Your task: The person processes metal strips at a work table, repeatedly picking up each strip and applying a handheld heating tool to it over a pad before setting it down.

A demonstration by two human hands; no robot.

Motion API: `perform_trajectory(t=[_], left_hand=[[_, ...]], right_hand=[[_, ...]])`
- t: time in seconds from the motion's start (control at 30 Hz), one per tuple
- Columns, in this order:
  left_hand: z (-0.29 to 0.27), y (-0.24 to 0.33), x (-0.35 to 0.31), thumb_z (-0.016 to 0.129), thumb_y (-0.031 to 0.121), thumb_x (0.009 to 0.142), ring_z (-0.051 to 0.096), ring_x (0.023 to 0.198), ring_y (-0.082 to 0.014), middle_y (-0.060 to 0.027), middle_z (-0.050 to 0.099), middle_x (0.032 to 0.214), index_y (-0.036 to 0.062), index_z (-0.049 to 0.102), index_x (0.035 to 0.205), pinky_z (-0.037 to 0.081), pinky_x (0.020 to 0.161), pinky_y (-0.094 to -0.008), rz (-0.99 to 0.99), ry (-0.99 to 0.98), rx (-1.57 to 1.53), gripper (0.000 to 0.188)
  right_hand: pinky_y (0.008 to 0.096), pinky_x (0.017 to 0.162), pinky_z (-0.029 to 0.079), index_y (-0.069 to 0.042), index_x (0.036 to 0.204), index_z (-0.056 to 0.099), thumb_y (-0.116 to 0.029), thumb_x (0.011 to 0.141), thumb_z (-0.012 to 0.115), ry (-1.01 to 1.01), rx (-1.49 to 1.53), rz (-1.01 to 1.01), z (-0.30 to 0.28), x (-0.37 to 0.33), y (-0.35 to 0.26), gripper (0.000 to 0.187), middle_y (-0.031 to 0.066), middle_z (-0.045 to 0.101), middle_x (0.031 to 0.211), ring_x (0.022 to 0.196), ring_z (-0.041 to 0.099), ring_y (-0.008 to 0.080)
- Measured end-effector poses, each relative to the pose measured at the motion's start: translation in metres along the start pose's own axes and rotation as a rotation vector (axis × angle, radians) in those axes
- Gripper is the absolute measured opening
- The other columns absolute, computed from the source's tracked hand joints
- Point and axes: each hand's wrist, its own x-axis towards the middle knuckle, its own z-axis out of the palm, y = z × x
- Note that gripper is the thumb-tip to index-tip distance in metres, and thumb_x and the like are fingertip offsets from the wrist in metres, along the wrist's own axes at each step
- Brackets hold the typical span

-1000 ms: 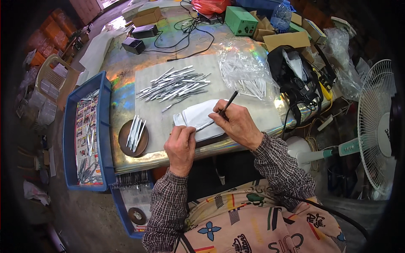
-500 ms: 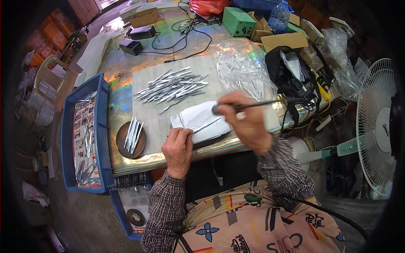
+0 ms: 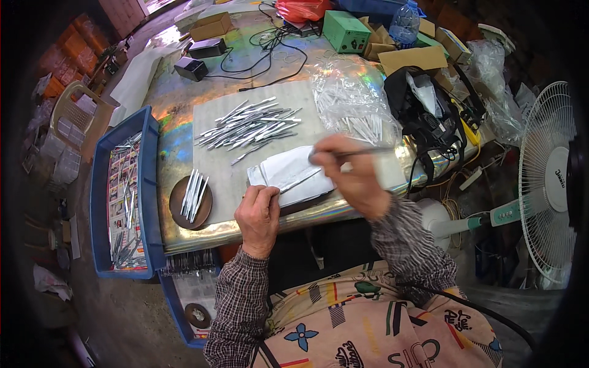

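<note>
My left hand pinches the near end of a thin grey metal rod, which lies slantwise on a white folded pad at the table's front edge. Fingers closed, my right hand grips a dark pen-like tool above the pad's right side. Motion smears both that hand and the tool, so its tip is unclear. Behind the pad, a loose pile of silvery metal rods rests on a pale sheet. Several similar rods lie across a round brown dish left of my left hand.
A blue tray with metal pieces stands at the left. Clear plastic bags of pale sticks and a black bag lie to the right. A green box and black cables sit behind. A white fan stands at far right.
My right hand and the dark tool have shifted slightly, and the tool is more blurred now. My left hand and the pinched rod stay nearly in place.
</note>
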Motion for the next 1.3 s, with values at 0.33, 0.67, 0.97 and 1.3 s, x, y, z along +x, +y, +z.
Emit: perform_trajectory(t=[0.33,0.67,0.97,1.3], left_hand=[[-0.002,-0.001,0.0,0.068,-0.001,0.077,0.063,0.072,-0.0288,-0.0094,0.061,0.084,0.0051,0.065,0.087,0.05,0.061,-0.0372,-0.019,-0.012,-0.007,0.012],[-0.002,-0.003,-0.001,0.069,-0.001,0.076,0.064,0.073,-0.0282,-0.0095,0.061,0.082,0.0055,0.065,0.087,0.051,0.061,-0.0373,-0.017,0.009,-0.02,0.013],[-0.002,-0.001,0.001,0.07,0.001,0.076,0.062,0.075,-0.0312,-0.0104,0.06,0.086,0.0046,0.063,0.088,0.05,0.063,-0.0399,-0.017,-0.006,-0.004,0.015],[-0.001,-0.005,-0.003,0.07,0.002,0.077,0.063,0.075,-0.0305,-0.01,0.06,0.085,0.0057,0.063,0.089,0.05,0.064,-0.0395,-0.026,0.007,-0.024,0.015]], right_hand=[[0.0332,0.055,0.043,-0.002,0.089,0.055,-0.015,0.091,0.066,-0.102,-0.177,0.162,-0.007,0.002,0.006,0.017,0.0092,0.055,0.066,0.058,0.054,0.0198],[0.0287,0.054,0.044,-0.002,0.097,0.057,-0.01,0.087,0.071,-0.01,0.082,-0.06,0.002,0.022,-0.055,0.019,0.0095,0.055,0.076,0.061,0.054,0.0156],[0.0383,0.06,0.045,-0.001,0.093,0.055,-0.015,0.091,0.065,-0.368,-0.133,0.035,0.044,0.004,-0.01,0.017,0.0168,0.057,0.075,0.066,0.058,0.0348],[0.0351,0.059,0.046,-0.002,0.093,0.054,-0.016,0.089,0.068,-0.218,0.091,0.057,0.044,-0.002,-0.014,0.021,0.0152,0.055,0.08,0.064,0.057,0.0278]])
